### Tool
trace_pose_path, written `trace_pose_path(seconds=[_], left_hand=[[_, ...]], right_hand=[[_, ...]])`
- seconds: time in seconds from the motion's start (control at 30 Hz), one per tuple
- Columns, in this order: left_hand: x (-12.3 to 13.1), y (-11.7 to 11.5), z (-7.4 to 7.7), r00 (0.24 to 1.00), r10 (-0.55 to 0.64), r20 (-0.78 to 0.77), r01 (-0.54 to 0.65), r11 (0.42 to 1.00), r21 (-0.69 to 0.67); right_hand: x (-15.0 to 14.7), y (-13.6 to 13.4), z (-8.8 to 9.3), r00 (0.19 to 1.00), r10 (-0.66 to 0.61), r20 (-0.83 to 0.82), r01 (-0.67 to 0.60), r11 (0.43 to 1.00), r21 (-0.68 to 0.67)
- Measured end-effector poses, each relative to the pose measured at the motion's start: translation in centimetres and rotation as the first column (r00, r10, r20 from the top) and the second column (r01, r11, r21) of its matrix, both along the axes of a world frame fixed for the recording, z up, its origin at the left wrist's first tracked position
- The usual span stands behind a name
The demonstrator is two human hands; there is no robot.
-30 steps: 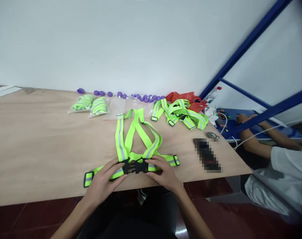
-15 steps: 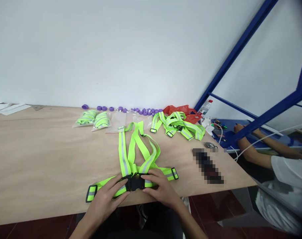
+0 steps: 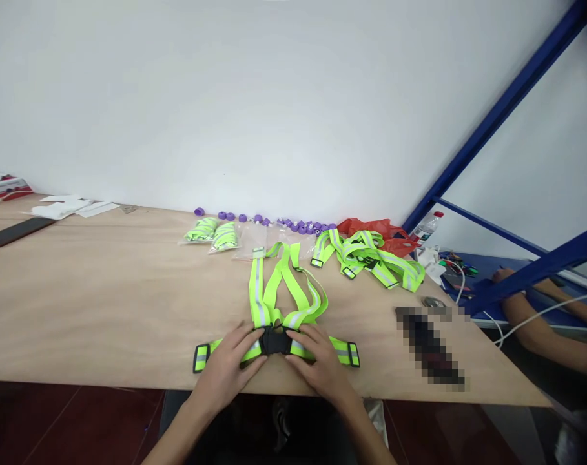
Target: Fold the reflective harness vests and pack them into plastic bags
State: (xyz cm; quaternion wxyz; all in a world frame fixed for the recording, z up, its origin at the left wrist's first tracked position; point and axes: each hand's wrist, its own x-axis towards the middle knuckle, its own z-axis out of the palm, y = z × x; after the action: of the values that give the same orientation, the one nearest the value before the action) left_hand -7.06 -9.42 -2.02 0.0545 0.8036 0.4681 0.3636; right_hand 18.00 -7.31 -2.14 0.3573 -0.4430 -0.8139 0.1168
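Your left hand (image 3: 229, 361) and right hand (image 3: 321, 363), both half-curled, hold opposite ends of the buckle (image 3: 276, 341) lying crosswise midway between them.

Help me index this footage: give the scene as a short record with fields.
Main item: yellow-green reflective harness, on table
Buckle: black, appears closed
Left hand: gripping buckle's left end
Right hand: gripping its right end
Bunched straps: in front of red plastic bag
Clear bags: two, filled with yellow-green straps
Near wall: small purple pieces
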Motion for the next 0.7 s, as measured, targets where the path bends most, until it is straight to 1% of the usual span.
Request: trace_pose_path(seconds=[0.1, 0.17, 0.23, 0.27, 0.33, 0.43, 0.5, 0.6, 0.63, 0.7], left_hand=[[-1.7, -0.2, 2.3, 0.999, -0.025, -0.043, 0.024, 0.999, -0.023], [-3.8, -0.5, 3.8, 0.997, -0.038, -0.065, 0.035, 0.998, -0.056], [-6.1, -1.0, 4.7, 0.994, -0.065, -0.086, 0.055, 0.992, -0.112], [-7.2, -1.4, 4.8, 0.992, -0.083, -0.098, 0.069, 0.988, -0.142], [-9.0, -2.1, 4.5, 0.99, -0.098, -0.098, 0.08, 0.982, -0.173], [-10.1, -2.9, 3.4, 0.996, -0.05, -0.067, 0.034, 0.975, -0.219], [-10.2, -3.1, 2.9, 0.999, -0.002, -0.042, -0.009, 0.966, -0.26], [-9.9, -2.8, 2.6, 0.999, 0.042, -0.014, -0.044, 0.949, -0.312], [-9.8, -2.6, 2.6, 0.999, 0.045, -0.003, -0.044, 0.946, -0.322], [-9.7, -2.0, 2.8, 0.999, 0.043, 0.025, -0.032, 0.941, -0.336]], right_hand=[[0.0, -0.4, 0.2, 1.0, -0.007, 0.012, 0.007, 0.999, 0.033], [0.6, -1.0, 0.5, 1.0, -0.002, 0.014, 0.001, 0.999, 0.032], [1.9, -1.6, 0.7, 0.999, -0.046, -0.002, 0.046, 0.998, 0.044], [2.9, -1.9, 0.8, 0.996, -0.089, -0.015, 0.089, 0.994, 0.057], [5.3, -2.1, 1.0, 0.986, -0.161, -0.034, 0.163, 0.984, 0.072], [9.1, -1.7, 0.9, 0.978, -0.207, 0.004, 0.207, 0.978, -0.008], [11.3, -1.4, 0.6, 0.98, -0.193, 0.039, 0.197, 0.972, -0.129], [13.6, -1.0, 0.0, 0.991, -0.104, 0.083, 0.125, 0.944, -0.306], [14.1, -0.9, -0.3, 0.992, -0.09, 0.09, 0.115, 0.934, -0.338], [14.8, -0.7, -0.6, 0.99, -0.1, 0.101, 0.13, 0.924, -0.361]])
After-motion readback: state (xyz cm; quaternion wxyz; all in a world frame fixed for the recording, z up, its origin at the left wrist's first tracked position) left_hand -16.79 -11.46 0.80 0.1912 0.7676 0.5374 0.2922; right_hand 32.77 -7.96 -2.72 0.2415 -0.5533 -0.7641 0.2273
